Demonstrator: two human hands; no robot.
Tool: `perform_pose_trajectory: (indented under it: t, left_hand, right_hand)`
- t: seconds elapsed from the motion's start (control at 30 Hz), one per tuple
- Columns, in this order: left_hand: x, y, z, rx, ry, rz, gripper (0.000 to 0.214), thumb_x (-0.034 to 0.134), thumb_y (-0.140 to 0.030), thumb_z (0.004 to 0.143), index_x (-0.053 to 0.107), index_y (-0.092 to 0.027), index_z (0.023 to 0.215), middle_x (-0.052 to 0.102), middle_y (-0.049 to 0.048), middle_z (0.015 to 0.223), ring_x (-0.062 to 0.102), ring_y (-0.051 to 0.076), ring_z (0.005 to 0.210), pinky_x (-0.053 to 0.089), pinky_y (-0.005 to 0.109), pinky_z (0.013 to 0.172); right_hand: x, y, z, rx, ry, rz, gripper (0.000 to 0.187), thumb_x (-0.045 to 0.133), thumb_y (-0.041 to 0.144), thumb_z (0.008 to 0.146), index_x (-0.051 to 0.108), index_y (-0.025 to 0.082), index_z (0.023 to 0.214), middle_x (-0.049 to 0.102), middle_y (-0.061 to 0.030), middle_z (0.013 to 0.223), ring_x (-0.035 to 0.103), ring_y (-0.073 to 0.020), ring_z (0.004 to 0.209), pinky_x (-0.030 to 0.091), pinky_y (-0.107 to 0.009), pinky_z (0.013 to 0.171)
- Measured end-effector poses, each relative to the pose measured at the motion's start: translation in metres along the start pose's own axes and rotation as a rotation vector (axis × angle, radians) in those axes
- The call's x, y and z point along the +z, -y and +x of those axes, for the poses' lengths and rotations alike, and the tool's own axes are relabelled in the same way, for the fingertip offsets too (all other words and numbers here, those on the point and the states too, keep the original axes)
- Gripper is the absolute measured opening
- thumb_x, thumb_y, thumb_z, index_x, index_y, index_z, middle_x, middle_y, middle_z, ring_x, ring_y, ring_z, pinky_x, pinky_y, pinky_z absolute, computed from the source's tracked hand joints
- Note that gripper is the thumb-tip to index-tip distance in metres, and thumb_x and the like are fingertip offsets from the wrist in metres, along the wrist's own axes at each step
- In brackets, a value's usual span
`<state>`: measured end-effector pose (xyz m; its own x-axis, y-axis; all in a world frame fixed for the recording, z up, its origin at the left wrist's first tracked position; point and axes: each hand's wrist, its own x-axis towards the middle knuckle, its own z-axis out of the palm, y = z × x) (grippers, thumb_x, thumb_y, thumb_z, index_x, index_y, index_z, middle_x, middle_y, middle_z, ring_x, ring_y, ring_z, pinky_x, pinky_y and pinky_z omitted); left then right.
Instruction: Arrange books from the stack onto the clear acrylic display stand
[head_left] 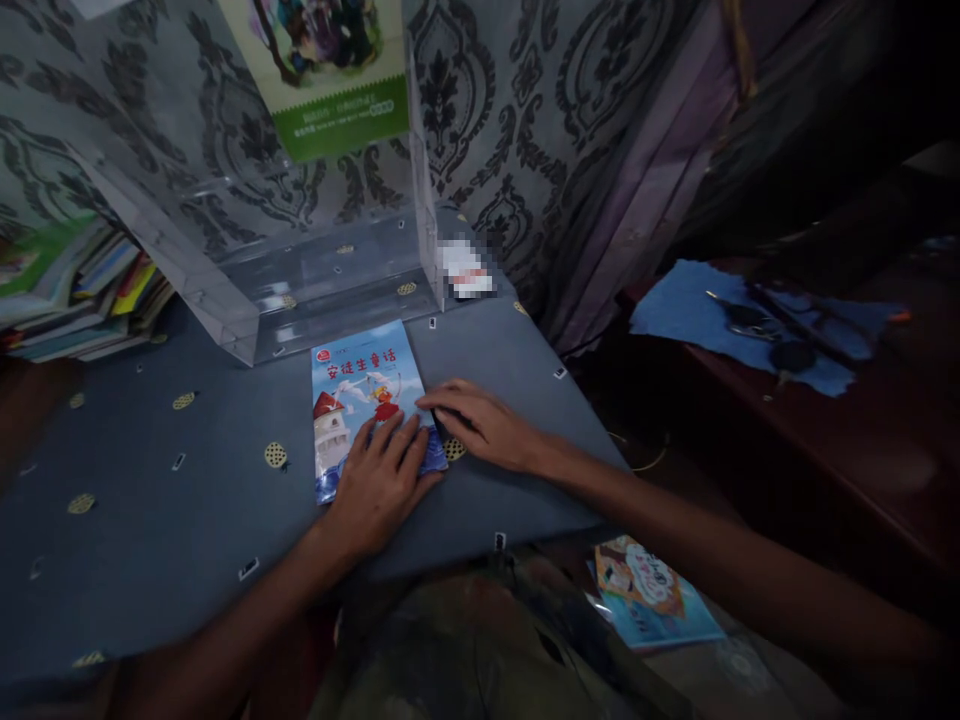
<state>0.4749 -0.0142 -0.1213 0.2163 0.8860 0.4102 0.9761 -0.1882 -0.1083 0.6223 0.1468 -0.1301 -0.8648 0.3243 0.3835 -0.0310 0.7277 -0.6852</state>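
Note:
A blue children's storybook point(352, 360) with red title characters, a red-roofed tower and a figure in red lies closed on the cloth-covered table. My left hand point(382, 475) rests flat on the lower part of its cover, fingers spread. At the book's right edge is my right hand point(480, 420), its fingers stretched out and the fingertips touching the cover near that edge. A gap shows between its fingers and thumb, and nothing is gripped there.
Behind the book stands a clear acrylic rack point(337, 300) with a green-bordered picture panel point(341, 125). A book stack point(90, 290) sits at left, beside a blurred brown shape. Right are a blurred-out white item point(469, 272) and a blue cloth point(675, 310) with small tools. Another book point(652, 600) lies below the table.

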Motion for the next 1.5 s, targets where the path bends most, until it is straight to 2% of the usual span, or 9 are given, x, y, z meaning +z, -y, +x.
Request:
perform_pose_trajectory:
  t: [0.13, 0.27, 0.4, 0.7, 0.83, 1.07, 1.33, 1.5]
  left_hand:
    - [-0.006, 0.0, 0.002, 0.041, -0.038, -0.058, 0.029, 0.054, -0.032, 0.101, 0.065, -0.011, 0.117, 0.072, 0.0128, 0.116, 0.063, 0.027, 0.11, 0.051, 0.045, 0.098]
    - [-0.008, -0.002, 0.003, 0.068, -0.066, -0.092, 0.021, 0.057, -0.027, 0.099, 0.067, -0.011, 0.109, 0.072, 0.0116, 0.107, 0.064, 0.025, 0.101, 0.052, 0.042, 0.091]
    - [-0.006, -0.003, 0.003, 0.084, -0.098, -0.08, 0.018, 0.056, -0.022, 0.099, 0.067, -0.011, 0.109, 0.073, 0.0116, 0.104, 0.064, 0.025, 0.099, 0.052, 0.041, 0.087]
    - [-0.008, -0.002, -0.002, 0.129, -0.11, -0.056, 0.017, 0.056, -0.018, 0.098, 0.067, -0.012, 0.109, 0.073, 0.0093, 0.105, 0.064, 0.024, 0.1, 0.053, 0.041, 0.09]
    - [-0.012, 0.001, -0.007, 0.186, -0.06, -0.115, 0.024, 0.053, -0.012, 0.097, 0.066, -0.015, 0.117, 0.072, 0.0096, 0.11, 0.062, 0.024, 0.105, 0.051, 0.042, 0.096]
    - [-0.011, -0.011, -0.008, 0.175, -0.024, -0.05, 0.025, 0.048, -0.017, 0.099, 0.066, -0.011, 0.114, 0.07, 0.0128, 0.111, 0.062, 0.026, 0.107, 0.049, 0.043, 0.096]
    - [-0.007, -0.011, -0.014, 0.163, -0.091, -0.106, 0.028, 0.049, -0.017, 0.097, 0.065, -0.011, 0.119, 0.072, 0.0125, 0.111, 0.063, 0.025, 0.107, 0.05, 0.042, 0.095]
    - [-0.01, -0.011, -0.018, 0.161, -0.08, -0.149, 0.028, 0.053, -0.019, 0.095, 0.066, -0.011, 0.119, 0.072, 0.0106, 0.115, 0.062, 0.027, 0.112, 0.049, 0.043, 0.1]
  right_hand:
    - [0.001, 0.015, -0.019, 0.038, -0.021, 0.084, 0.03, 0.043, 0.019, 0.101, 0.065, 0.015, 0.121, 0.072, -0.011, 0.108, 0.066, -0.0198, 0.102, 0.054, -0.038, 0.092]
    - [0.001, 0.02, -0.027, 0.065, -0.049, 0.137, 0.029, 0.045, 0.02, 0.101, 0.066, 0.016, 0.121, 0.074, -0.0092, 0.105, 0.068, -0.0184, 0.1, 0.055, -0.035, 0.09]
    - [-0.001, 0.021, -0.027, 0.085, -0.057, 0.162, 0.028, 0.046, 0.022, 0.101, 0.066, 0.017, 0.12, 0.075, -0.0084, 0.105, 0.069, -0.0179, 0.1, 0.055, -0.035, 0.089]
    - [0.0, 0.023, -0.029, 0.057, -0.069, 0.174, 0.027, 0.047, 0.02, 0.1, 0.067, 0.016, 0.116, 0.075, -0.007, 0.096, 0.069, -0.0168, 0.091, 0.055, -0.031, 0.082]
    - [-0.001, 0.027, -0.034, 0.016, -0.063, 0.102, 0.026, 0.048, 0.019, 0.1, 0.069, 0.017, 0.115, 0.073, -0.0075, 0.094, 0.068, -0.0173, 0.088, 0.055, -0.03, 0.079]
    - [0.003, 0.026, -0.038, -0.165, -0.047, -0.124, 0.026, 0.049, 0.014, 0.097, 0.069, 0.015, 0.114, 0.072, -0.0101, 0.092, 0.065, -0.0197, 0.086, 0.057, -0.033, 0.077]
    - [0.002, 0.033, -0.044, -0.192, -0.052, -0.221, 0.027, 0.046, 0.015, 0.098, 0.068, 0.017, 0.113, 0.074, -0.0105, 0.094, 0.067, -0.0208, 0.09, 0.057, -0.036, 0.081]
    - [0.001, 0.042, -0.048, -0.157, -0.035, -0.221, 0.029, 0.046, 0.012, 0.096, 0.069, 0.02, 0.112, 0.074, -0.0099, 0.093, 0.067, -0.0209, 0.091, 0.057, -0.036, 0.084]
